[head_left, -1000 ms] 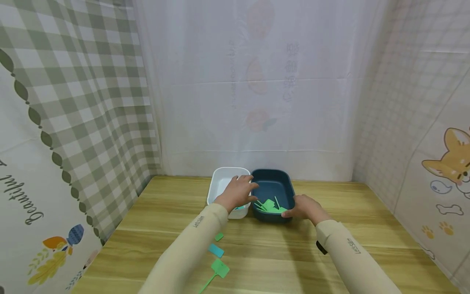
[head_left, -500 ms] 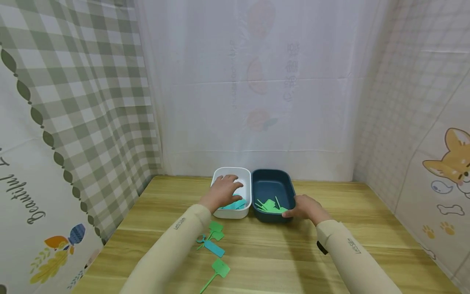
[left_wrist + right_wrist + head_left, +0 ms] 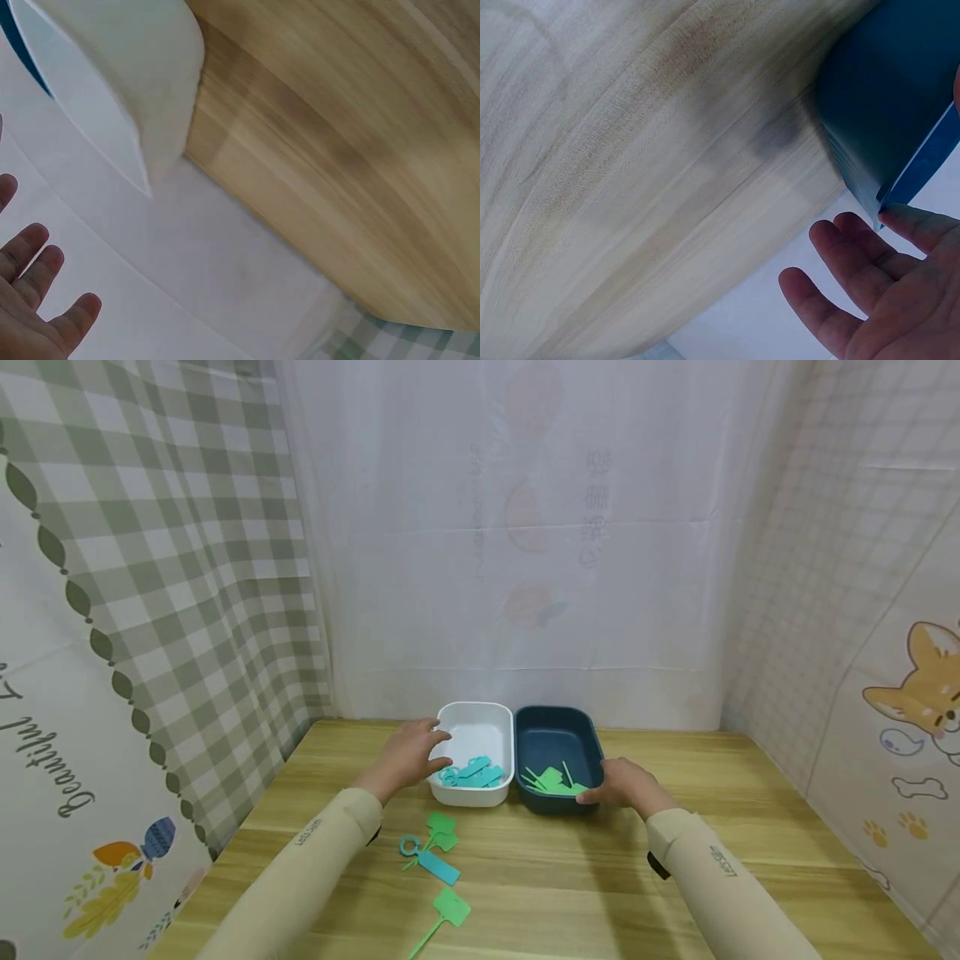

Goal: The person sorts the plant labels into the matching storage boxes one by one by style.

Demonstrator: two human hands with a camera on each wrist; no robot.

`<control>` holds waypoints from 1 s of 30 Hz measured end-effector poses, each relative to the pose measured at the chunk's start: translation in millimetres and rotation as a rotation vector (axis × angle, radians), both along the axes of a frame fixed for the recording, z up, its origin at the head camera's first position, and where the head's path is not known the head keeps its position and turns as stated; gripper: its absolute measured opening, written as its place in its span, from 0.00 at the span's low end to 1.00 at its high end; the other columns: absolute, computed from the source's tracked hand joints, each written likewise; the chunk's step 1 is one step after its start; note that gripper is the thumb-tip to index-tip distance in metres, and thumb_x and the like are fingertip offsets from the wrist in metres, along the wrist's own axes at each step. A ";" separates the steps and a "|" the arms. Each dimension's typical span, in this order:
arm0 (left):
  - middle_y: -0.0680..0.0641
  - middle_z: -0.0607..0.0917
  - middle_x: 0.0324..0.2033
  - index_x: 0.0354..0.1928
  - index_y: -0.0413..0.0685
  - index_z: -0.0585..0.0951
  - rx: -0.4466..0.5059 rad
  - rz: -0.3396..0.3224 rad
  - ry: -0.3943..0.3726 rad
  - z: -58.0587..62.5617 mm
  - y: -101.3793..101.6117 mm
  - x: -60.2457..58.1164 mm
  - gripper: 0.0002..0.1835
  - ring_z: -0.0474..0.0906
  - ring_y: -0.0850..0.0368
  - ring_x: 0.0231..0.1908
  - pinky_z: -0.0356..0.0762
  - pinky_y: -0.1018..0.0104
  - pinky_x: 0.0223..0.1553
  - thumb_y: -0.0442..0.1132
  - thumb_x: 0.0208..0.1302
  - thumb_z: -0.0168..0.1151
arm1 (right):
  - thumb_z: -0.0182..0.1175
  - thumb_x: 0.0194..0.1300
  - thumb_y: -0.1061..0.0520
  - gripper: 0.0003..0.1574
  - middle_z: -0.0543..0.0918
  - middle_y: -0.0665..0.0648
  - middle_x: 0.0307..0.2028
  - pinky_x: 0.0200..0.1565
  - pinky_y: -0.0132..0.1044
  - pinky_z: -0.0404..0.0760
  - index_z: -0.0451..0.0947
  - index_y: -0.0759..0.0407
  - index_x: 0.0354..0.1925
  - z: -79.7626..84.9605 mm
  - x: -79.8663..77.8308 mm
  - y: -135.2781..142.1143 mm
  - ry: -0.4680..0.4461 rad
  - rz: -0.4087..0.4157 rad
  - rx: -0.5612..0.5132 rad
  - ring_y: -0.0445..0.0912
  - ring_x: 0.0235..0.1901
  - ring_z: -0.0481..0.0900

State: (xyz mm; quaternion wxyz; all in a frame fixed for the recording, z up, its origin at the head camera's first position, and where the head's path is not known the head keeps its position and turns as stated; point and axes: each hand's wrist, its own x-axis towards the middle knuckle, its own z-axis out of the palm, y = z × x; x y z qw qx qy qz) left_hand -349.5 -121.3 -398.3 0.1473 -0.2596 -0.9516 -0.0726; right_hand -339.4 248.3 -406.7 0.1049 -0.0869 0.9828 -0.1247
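Observation:
My left hand (image 3: 405,760) is beside the left wall of a white bin (image 3: 459,797), its fingers spread and nothing in them. Several turquoise tags with ring ends (image 3: 474,774) lie in the front of that bin. My right hand (image 3: 628,783) rests against the right front corner of a dark blue bin (image 3: 558,806). Its thumb lies at the front rim; in the right wrist view the index finger (image 3: 919,225) touches the rim while the other fingers stand off it. Green square-headed tags with thin stems (image 3: 553,779) lie inside the dark blue bin.
On the wooden table (image 3: 540,893) in front of the bins lie a turquoise ring tag (image 3: 438,867), overlapping green tags (image 3: 442,828) and another green tag (image 3: 451,906). A white curtain (image 3: 600,610) hangs behind the bins; a checked cloth (image 3: 247,585) hangs at left.
My left hand has moved left, from over the inner edge of the white bin to its left side, uncovering the turquoise tags in it. The right hand has stayed at the dark blue bin.

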 end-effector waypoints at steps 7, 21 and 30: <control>0.36 0.78 0.58 0.53 0.42 0.82 0.071 0.054 0.042 -10.7 -32.8 2.3 0.24 0.75 0.37 0.58 0.71 0.42 0.58 0.48 0.60 0.72 | 0.71 0.58 0.38 0.57 0.70 0.80 0.60 0.59 0.60 0.70 0.64 0.83 0.63 -0.9 0.7 -0.1 0.003 0.002 0.003 0.70 0.61 0.69; 0.34 0.76 0.59 0.46 0.44 0.85 0.037 0.141 -0.145 -49.2 -57.6 26.8 0.17 0.71 0.35 0.61 0.69 0.39 0.58 0.49 0.62 0.70 | 0.71 0.57 0.38 0.56 0.72 0.78 0.59 0.58 0.60 0.72 0.66 0.82 0.62 -1.6 0.1 1.3 0.008 0.001 0.004 0.69 0.59 0.71; 0.37 0.80 0.54 0.43 0.46 0.85 -0.037 0.108 -0.225 -65.2 -41.0 39.6 0.24 0.75 0.37 0.56 0.70 0.41 0.57 0.58 0.57 0.71 | 0.71 0.57 0.38 0.54 0.75 0.77 0.57 0.57 0.59 0.72 0.67 0.80 0.62 -1.5 0.1 1.2 0.003 0.008 0.000 0.68 0.58 0.73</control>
